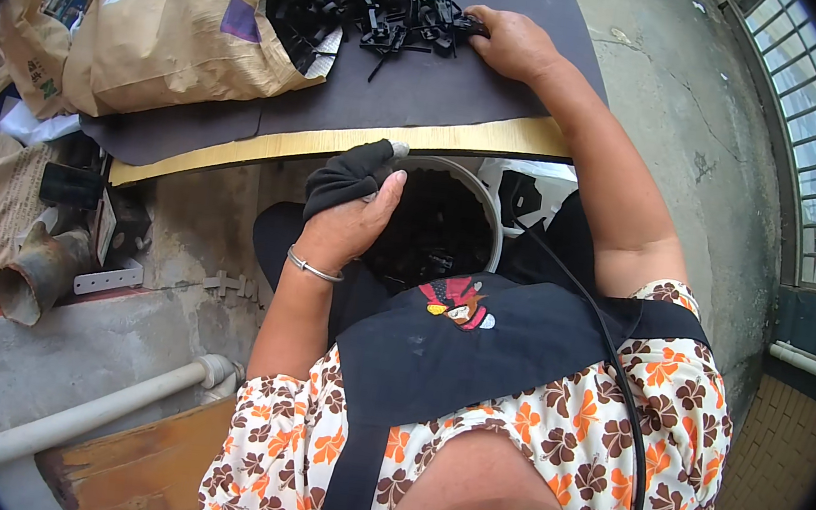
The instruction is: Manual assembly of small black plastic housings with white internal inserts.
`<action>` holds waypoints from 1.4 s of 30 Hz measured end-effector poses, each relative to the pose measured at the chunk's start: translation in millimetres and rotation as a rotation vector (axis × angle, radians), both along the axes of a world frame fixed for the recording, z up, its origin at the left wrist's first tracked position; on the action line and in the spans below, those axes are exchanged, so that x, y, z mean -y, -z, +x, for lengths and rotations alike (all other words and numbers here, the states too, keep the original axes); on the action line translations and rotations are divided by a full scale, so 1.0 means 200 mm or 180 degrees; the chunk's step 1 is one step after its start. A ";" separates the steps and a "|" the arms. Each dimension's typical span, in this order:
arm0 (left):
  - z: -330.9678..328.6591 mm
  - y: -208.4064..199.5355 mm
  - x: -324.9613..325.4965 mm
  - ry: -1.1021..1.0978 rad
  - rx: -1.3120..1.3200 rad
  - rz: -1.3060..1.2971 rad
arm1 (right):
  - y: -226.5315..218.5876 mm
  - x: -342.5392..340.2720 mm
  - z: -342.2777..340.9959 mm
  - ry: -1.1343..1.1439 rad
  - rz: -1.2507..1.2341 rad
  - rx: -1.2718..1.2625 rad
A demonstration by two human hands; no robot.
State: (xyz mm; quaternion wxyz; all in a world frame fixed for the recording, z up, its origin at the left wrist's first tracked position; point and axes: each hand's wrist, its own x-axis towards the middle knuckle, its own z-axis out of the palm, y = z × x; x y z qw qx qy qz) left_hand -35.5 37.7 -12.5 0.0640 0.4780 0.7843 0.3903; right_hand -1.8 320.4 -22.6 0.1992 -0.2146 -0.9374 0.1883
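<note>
My left hand [351,224] is closed round a bunched black cloth [344,183], just in front of the table's near edge. A pale grey tip [399,149] sticks out at its top; I cannot tell what it belongs to. My right hand [514,46] rests at the right end of a heap of small black plastic parts [385,19], fingers curled over a black plastic part [474,25] there. Below the table edge, between my knees, stands a white-rimmed bucket [494,204] with more black parts in it, dim in shadow.
A large brown paper sack [172,27] lies on the dark-topped table [427,91], its mouth toward the heap. A white bag [547,185] sits right of the bucket. To the left are a rusty pipe piece [38,278] and a white wall pipe [98,411]. A black cable [611,329] crosses my apron.
</note>
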 end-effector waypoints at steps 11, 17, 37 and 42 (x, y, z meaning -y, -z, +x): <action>0.03 0.02 -0.03 -0.0096 0.2104 0.0000 | -0.03 0.26 0.30 -0.0751 -0.0129 -0.0289; 0.04 -0.04 -0.06 0.0280 0.4941 0.1049 | -0.15 0.49 0.42 -0.1929 0.0039 -0.0539; 0.17 -0.08 -0.05 0.0308 0.2617 0.1081 | -0.18 0.66 0.45 -0.1966 -0.0832 -0.1469; 0.19 -0.12 -0.04 0.0459 0.1970 0.1131 | -0.16 0.66 0.41 -0.1234 -0.2026 -0.0940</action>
